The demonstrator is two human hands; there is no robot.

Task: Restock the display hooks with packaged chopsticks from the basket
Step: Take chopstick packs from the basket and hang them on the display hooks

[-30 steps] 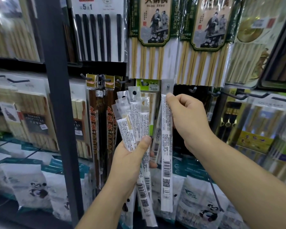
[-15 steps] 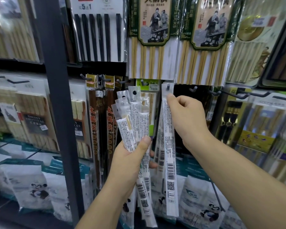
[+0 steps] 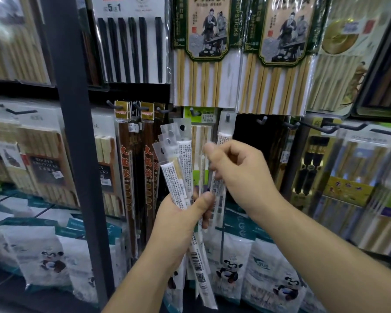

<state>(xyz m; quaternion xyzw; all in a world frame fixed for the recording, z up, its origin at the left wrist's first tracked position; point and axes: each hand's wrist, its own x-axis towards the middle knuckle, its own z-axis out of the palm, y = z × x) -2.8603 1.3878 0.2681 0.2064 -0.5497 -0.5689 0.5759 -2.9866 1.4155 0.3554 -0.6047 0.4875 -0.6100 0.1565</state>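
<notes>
Head: left hand point(image 3: 182, 216) grips slim glossy plastic pkts point(image 3: 179, 170).

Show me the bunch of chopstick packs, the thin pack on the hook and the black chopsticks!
bunch of chopstick packs point(image 3: 181, 168): head view, on a front pack's white printed label.
thin pack on the hook point(image 3: 224, 138): head view, on its upper part below the hole.
black chopsticks point(image 3: 143, 50): head view, on one stick's middle.
</notes>
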